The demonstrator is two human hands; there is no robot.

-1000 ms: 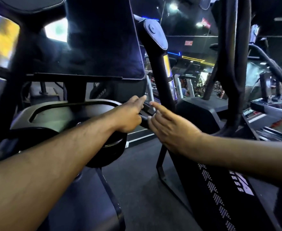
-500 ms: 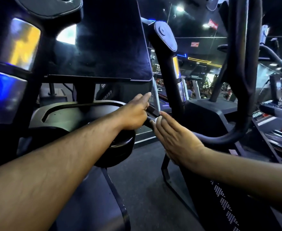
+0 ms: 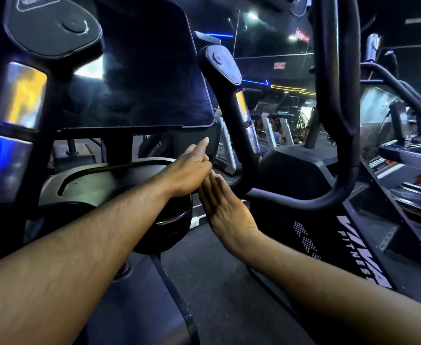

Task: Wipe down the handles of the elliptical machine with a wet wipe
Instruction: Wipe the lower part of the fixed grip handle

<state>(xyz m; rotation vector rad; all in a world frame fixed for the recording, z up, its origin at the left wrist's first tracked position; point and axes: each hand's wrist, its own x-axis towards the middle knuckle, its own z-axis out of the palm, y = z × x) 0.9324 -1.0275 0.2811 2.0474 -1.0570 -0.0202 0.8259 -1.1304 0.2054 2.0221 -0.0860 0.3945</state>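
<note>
The elliptical machine (image 3: 304,175) fills the view, its dark console panel (image 3: 149,70) at upper centre and a rounded black housing (image 3: 109,180) below it. A curved black handle (image 3: 232,115) with a shiny sensor plate rises right of the console and bends into a horizontal bar (image 3: 286,199) running right. Other gym machines (image 3: 403,150) stand behind. Both bare forearms reach forward and meet near the handle's base. The left hand (image 3: 189,175) has its forefinger stretched out and the other fingers curled under; what its grip holds cannot be told. The right hand (image 3: 224,207) lies with straight fingers, grip slack, touching the left. The wet wipe is not visible.
</note>
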